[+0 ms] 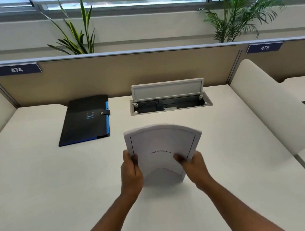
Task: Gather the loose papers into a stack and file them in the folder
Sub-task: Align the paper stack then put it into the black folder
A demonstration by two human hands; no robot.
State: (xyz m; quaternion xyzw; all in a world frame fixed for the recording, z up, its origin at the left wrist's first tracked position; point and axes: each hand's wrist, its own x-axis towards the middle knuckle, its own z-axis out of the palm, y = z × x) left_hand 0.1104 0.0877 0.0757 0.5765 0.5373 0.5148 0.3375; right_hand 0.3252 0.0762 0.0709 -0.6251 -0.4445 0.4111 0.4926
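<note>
While pinching the bowed paper stack upright above mid-bench, left hand and right hand, expect light, floppy, slippery sheets; grip both side edges; closed folder at eleven o'clock.

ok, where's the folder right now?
Head view: the black folder lies closed on the desk, far left of the open cable box, beyond the left hand.

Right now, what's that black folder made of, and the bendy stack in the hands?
The black folder looks like plastic: smooth, slightly shiny, with a snap strap. The stack looks like plain matte white paper; it curves between the left hand and right hand.
</note>
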